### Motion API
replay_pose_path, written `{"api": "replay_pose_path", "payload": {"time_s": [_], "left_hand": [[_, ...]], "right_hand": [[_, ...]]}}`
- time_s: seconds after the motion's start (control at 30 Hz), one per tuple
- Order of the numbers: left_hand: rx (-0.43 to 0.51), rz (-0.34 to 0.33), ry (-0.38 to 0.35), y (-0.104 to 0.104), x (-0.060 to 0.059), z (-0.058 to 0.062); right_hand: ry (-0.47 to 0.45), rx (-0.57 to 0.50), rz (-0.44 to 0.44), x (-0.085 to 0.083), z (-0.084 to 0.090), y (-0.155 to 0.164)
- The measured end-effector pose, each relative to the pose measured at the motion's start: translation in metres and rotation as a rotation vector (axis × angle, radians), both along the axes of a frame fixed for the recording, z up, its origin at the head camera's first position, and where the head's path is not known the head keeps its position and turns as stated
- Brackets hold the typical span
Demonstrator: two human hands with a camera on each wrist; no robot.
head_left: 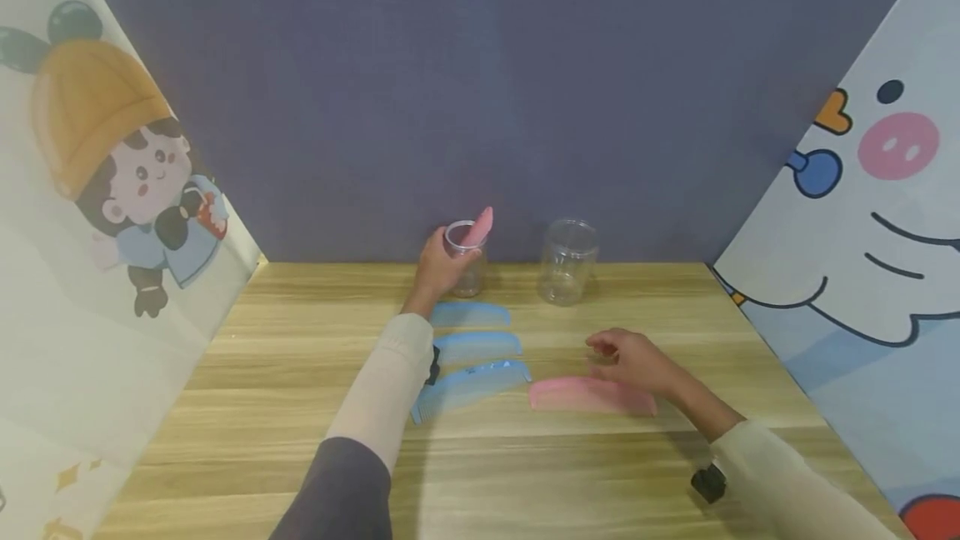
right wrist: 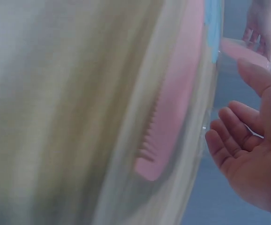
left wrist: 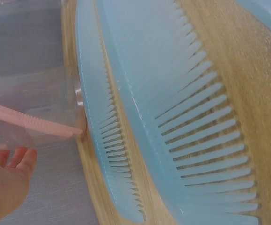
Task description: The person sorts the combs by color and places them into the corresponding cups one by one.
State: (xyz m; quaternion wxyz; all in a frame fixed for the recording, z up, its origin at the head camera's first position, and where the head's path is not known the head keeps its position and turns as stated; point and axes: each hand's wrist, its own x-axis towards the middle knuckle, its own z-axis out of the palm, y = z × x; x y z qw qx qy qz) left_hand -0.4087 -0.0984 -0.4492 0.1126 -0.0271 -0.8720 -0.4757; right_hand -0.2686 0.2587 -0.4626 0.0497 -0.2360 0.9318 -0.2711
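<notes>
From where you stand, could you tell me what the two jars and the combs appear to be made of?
Both jars, the left jar and the right jar, look like clear, glossy plastic: see-through walls, though glass is possible. The blue combs and pink comb look like moulded, slightly translucent plastic with smooth teeth.

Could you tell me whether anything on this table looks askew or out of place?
Only slightly: the nearest blue comb lies slanted, while the two blue combs behind it lie straight. A pink comb leans out of the jar the left hand holds. Nothing looks spilled or damaged.
</notes>
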Motion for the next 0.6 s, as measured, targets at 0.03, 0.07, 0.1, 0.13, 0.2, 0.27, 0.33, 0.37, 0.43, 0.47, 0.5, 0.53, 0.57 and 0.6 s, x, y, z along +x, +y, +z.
{"api": "replay_pose_path", "payload": {"time_s": [0.03, 0.07, 0.1, 0.13, 0.2, 0.27, 0.33, 0.37, 0.43, 0.47, 0.5, 0.53, 0.57, 0.6], "left_hand": [[0.000, 0.002, 0.000, 0.000, 0.000, 0.000], [-0.003, 0.004, -0.001, 0.001, 0.000, 0.000], [-0.003, 0.005, -0.002, 0.001, 0.000, -0.001], [-0.006, 0.007, -0.003, 0.001, 0.000, -0.001], [-0.007, 0.003, -0.007, 0.001, 0.000, -0.001], [-0.005, -0.001, -0.012, 0.001, 0.000, -0.002], [-0.008, -0.003, -0.022, 0.000, 0.000, -0.003], [-0.008, -0.002, -0.027, 0.000, 0.000, -0.003], [-0.006, 0.001, -0.029, 0.000, 0.001, -0.003], [-0.007, 0.003, -0.029, 0.000, 0.001, -0.003], [-0.007, 0.003, -0.025, -0.001, 0.001, -0.003], [-0.004, 0.002, -0.020, -0.001, 0.001, -0.002], [0.000, 0.002, -0.016, -0.001, 0.002, -0.001], [0.004, -0.001, -0.011, -0.001, 0.002, -0.001]], "right_hand": [[0.004, 0.006, -0.004, 0.003, -0.002, 0.001], [0.009, 0.017, -0.006, 0.005, -0.003, 0.003], [0.014, 0.030, -0.011, 0.007, -0.005, 0.004], [0.023, 0.049, -0.013, 0.009, -0.005, 0.005], [0.033, 0.076, -0.022, 0.014, -0.007, 0.008], [0.034, 0.093, -0.018, 0.018, -0.009, 0.011], [0.023, 0.094, -0.014, 0.022, -0.011, 0.014], [0.013, 0.092, -0.014, 0.023, -0.012, 0.016], [0.008, 0.103, -0.011, 0.026, -0.013, 0.019], [0.007, 0.109, -0.013, 0.027, -0.014, 0.021], [0.010, 0.113, -0.011, 0.027, -0.014, 0.023], [0.009, 0.115, -0.015, 0.028, -0.014, 0.024], [0.011, 0.123, -0.014, 0.028, -0.015, 0.026], [0.013, 0.132, -0.014, 0.029, -0.015, 0.027]]}}
